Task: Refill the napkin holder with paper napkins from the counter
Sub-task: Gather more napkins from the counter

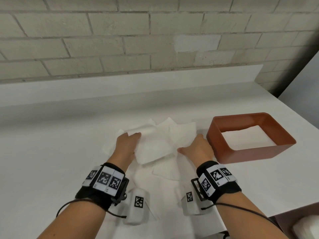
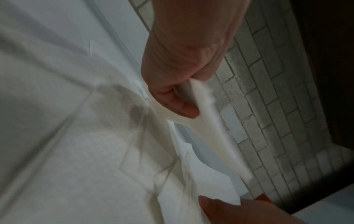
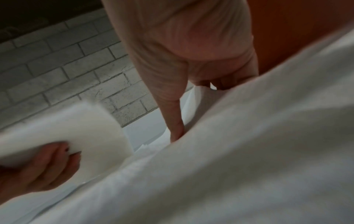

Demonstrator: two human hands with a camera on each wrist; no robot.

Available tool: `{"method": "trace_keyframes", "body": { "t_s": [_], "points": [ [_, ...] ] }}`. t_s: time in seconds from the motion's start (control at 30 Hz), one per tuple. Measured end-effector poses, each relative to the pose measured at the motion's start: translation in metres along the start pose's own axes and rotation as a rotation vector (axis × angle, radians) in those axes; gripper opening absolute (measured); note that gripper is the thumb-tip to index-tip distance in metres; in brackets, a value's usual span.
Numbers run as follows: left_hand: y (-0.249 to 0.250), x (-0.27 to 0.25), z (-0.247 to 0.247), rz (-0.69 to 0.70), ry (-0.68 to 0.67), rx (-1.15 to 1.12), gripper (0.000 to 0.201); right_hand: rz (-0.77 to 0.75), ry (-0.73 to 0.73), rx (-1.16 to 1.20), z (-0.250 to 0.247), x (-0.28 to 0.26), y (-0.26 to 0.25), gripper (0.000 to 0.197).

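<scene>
White paper napkins (image 1: 174, 133) lie scattered in a loose pile mid-counter. My left hand (image 1: 126, 145) grips a thick stack of napkins (image 1: 151, 147) by its left edge, thumb on top, and the stack is tilted up off the pile. The left wrist view shows those fingers (image 2: 178, 104) curled under the stack (image 2: 210, 133). My right hand (image 1: 196, 149) rests on the right side of the pile with the thumb (image 3: 176, 121) straight; its fingertips are hidden behind a napkin fold. The orange-brown napkin holder (image 1: 255, 153) stands just right of that hand, with white napkins (image 1: 246, 137) inside.
The white counter (image 1: 60, 135) runs back to a low upstand and a pale brick wall (image 1: 120, 40). Its right edge falls away behind the holder. More napkins lie under my wrists near the front edge. A dark surface with a white object (image 1: 305, 226) shows at bottom right.
</scene>
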State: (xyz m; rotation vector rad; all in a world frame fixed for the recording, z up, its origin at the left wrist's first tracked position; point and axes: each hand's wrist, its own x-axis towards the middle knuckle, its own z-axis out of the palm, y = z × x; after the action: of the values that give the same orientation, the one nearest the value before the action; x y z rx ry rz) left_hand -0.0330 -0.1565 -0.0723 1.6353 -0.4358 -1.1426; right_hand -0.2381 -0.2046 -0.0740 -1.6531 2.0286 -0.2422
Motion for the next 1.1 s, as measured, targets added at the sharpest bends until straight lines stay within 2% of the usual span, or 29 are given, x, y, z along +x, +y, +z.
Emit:
{"method": "trace_keyframes", "body": {
  "t_s": [0.1, 0.2, 0.27, 0.33, 0.4, 0.47, 0.53, 0.6, 0.67, 0.7, 0.77, 0.83, 0.9, 0.93, 1.1],
  "points": [
    [-0.005, 0.004, 0.010, -0.005, 0.030, 0.216, 0.040, -0.092, 0.074, 0.052, 0.000, -0.002, 0.004, 0.051],
    [-0.012, 0.009, 0.016, 0.078, 0.065, 0.502, 0.047, -0.225, 0.099, 0.291, -0.019, -0.004, 0.008, 0.024],
    [-0.013, 0.013, 0.015, 0.097, 0.065, 0.518, 0.045, -0.292, 0.081, 0.519, -0.041, -0.007, 0.007, 0.015],
    [-0.012, 0.017, 0.012, 0.084, 0.078, 0.458, 0.046, -0.344, 0.062, 0.650, -0.065, -0.011, 0.005, 0.014],
    [-0.012, 0.020, 0.009, 0.059, 0.099, 0.407, 0.041, -0.366, -0.049, 0.744, -0.085, -0.019, 0.005, 0.015],
    [-0.010, 0.019, 0.006, 0.052, 0.114, 0.338, 0.024, -0.369, -0.284, 0.832, -0.099, -0.025, 0.006, 0.018],
    [-0.007, 0.017, 0.001, 0.071, 0.138, 0.310, 0.010, -0.382, -0.472, 0.709, -0.100, -0.028, 0.004, 0.018],
    [-0.006, 0.017, -0.001, 0.085, 0.153, 0.285, 0.002, -0.490, -0.501, 0.265, -0.088, -0.021, 0.003, 0.022],
    [-0.004, 0.014, 0.003, 0.075, 0.143, 0.302, 0.006, -0.547, -0.516, -0.161, -0.062, -0.014, 0.001, 0.042],
    [-0.005, 0.015, 0.006, 0.061, 0.129, 0.324, 0.012, -0.539, -0.520, -0.268, -0.049, -0.011, 0.002, 0.052],
    [-0.006, 0.015, 0.014, 0.046, 0.095, 0.403, 0.020, -0.502, -0.491, -0.300, -0.029, -0.010, 0.005, 0.062],
    [-0.006, 0.014, 0.021, 0.052, 0.095, 0.545, 0.033, -0.489, -0.447, -0.269, -0.018, -0.008, 0.009, 0.064],
    [-0.007, 0.013, 0.025, 0.048, 0.144, 0.725, 0.067, -0.481, -0.415, -0.262, -0.014, -0.005, 0.012, 0.062],
    [-0.007, 0.011, 0.027, 0.048, 0.179, 0.787, 0.077, -0.484, -0.395, -0.263, -0.013, -0.004, 0.012, 0.060],
    [-0.002, 0.009, 0.031, -0.010, 0.304, 0.898, 0.085, -0.534, -0.306, -0.294, -0.013, -0.004, 0.012, 0.050]
  ]
}}
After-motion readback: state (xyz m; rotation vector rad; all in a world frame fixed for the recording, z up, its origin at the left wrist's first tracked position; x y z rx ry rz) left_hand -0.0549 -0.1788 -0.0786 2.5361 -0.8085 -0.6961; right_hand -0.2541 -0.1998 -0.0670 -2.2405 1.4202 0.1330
